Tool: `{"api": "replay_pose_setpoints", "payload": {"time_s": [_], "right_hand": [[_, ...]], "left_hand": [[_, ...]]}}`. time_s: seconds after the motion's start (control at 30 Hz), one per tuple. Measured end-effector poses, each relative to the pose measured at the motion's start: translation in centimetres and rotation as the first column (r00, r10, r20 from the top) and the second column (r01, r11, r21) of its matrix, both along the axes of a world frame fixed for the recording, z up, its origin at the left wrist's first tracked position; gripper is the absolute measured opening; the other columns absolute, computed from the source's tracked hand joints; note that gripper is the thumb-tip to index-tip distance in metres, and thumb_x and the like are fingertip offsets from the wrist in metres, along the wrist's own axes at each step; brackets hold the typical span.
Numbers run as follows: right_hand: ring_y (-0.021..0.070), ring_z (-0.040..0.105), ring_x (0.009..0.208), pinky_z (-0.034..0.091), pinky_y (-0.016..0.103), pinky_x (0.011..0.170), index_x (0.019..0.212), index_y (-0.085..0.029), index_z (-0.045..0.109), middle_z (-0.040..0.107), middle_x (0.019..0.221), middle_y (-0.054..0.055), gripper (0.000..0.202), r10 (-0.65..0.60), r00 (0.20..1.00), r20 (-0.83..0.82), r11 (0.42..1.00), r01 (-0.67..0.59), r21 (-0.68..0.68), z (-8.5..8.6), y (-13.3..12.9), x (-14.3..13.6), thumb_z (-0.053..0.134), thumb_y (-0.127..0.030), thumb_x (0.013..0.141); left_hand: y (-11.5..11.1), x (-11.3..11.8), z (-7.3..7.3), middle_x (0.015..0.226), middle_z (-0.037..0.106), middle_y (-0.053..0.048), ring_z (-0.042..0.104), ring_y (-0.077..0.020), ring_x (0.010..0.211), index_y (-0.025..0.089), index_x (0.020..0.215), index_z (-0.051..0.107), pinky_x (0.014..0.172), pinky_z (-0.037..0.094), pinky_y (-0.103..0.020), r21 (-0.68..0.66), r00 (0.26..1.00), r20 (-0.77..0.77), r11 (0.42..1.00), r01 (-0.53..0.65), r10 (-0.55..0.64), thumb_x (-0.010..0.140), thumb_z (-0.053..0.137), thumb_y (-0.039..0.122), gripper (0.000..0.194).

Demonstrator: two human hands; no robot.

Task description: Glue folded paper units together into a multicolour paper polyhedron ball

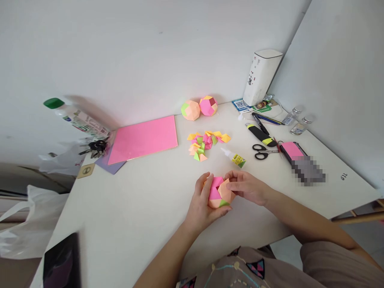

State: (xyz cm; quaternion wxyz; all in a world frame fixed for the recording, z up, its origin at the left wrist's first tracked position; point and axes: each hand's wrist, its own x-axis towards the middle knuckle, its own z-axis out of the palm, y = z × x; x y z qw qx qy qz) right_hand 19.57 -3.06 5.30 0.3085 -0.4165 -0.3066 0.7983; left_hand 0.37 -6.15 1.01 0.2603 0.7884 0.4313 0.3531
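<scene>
Head view. Item one: a folded-paper ball (pixel 214 194) in pink, peach and green, held in front of the person, above the near part of the desk (pixel 126 208); whether the desk is touched by it cannot be told. It is cradled from the left by the left hand (pixel 198 206), whose fingers are curled about its far left side, with the thumb laid along its lower edge. A peach face on its right side is pinched between thumb and fingers of the right hand (pixel 247 186).

Just beyond the hands: one small glue bottle (pixel 239 160), lying on its side, nozzle pointed to the far left. Beyond it, a loose cluster of folded paper pieces (pixel 207 141) in yellow, pink, green and peach. Against the wall, two further balls are set side by side: one peach and green (pixel 191 110), one mostly pink (pixel 207 107).

To the right: black-handled scissors (pixel 260 152); a black-and-yellow cutter (pixel 259 135); two small glass jars (pixel 297 121), placed near the side wall.

To the left: a pink sheet (pixel 144 138), laid partly over a purple sheet (pixel 113 163); a bunch of keys (pixel 97 147); a green-capped bottle (pixel 80 121), seen slanted.
</scene>
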Motion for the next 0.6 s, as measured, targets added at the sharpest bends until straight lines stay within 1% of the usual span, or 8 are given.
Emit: {"api": "replay_pose_setpoints", "payload": {"time_s": [0.1, 0.27, 0.4, 0.53, 0.6], "right_hand": [[0.0091, 0.059, 0.063, 0.043, 0.022, 0.060, 0.076, -0.018, 0.056, 0.065, 0.069, -0.003, 0.033, -0.045, 0.999, -0.009, 0.999, 0.045, 0.017, -0.20, -0.01, -0.08, 0.083, -0.026, 0.058], [0.0093, 0.058, 0.064, 0.043, 0.022, 0.058, 0.074, -0.018, 0.056, 0.065, 0.071, -0.003, 0.033, -0.067, 0.995, 0.072, 0.986, 0.055, 0.157, -0.13, -0.38, -0.27, 0.084, -0.025, 0.058], [0.0098, 0.058, 0.063, 0.044, 0.022, 0.058, 0.074, -0.017, 0.057, 0.064, 0.070, -0.002, 0.032, -0.037, 0.992, 0.119, 0.980, 0.013, 0.197, 0.13, -0.43, -0.13, 0.083, -0.027, 0.059], [0.0107, 0.058, 0.063, 0.045, 0.023, 0.058, 0.073, -0.016, 0.057, 0.064, 0.069, -0.002, 0.034, 0.046, 0.991, 0.130, 0.984, -0.067, 0.164, 0.24, -0.25, 0.20, 0.084, -0.027, 0.056], [0.0105, 0.058, 0.063, 0.045, 0.023, 0.058, 0.072, -0.016, 0.057, 0.063, 0.068, -0.002, 0.034, 0.065, 0.989, 0.129, 0.984, -0.085, 0.155, 0.26, -0.20, 0.30, 0.085, -0.028, 0.056]], "left_hand": [[0.02, 0.00, -0.05, 0.138, 0.027, -0.018, 0.037, -0.0352, 0.128, 0.029, 0.145, 0.012, 0.097, 0.043, -0.054, -0.008, 1.000, -0.005, 1.000, 0.013, -0.013, 0.073, 0.064, 0.057, 0.093], [0.03, 0.09, -0.08, 0.138, 0.026, -0.018, 0.036, -0.0361, 0.128, 0.028, 0.146, 0.010, 0.097, 0.043, -0.055, 0.007, 0.999, -0.013, 0.999, 0.032, -0.032, 0.071, 0.064, 0.059, 0.097], [-0.03, 0.11, 0.01, 0.139, 0.026, -0.019, 0.035, -0.0362, 0.129, 0.027, 0.146, 0.009, 0.098, 0.042, -0.055, 0.028, 0.999, -0.030, 0.999, 0.046, -0.045, 0.071, 0.065, 0.058, 0.098], [-0.11, 0.05, 0.18, 0.140, 0.025, -0.020, 0.034, -0.0369, 0.130, 0.028, 0.146, 0.008, 0.098, 0.043, -0.055, 0.046, 0.996, -0.055, 0.996, 0.075, -0.072, 0.072, 0.065, 0.057, 0.098], [-0.12, 0.02, 0.31, 0.140, 0.025, -0.020, 0.035, -0.0373, 0.129, 0.028, 0.146, 0.007, 0.096, 0.044, -0.054, 0.043, 0.994, -0.066, 0.995, 0.087, -0.084, 0.072, 0.065, 0.056, 0.098]]}}
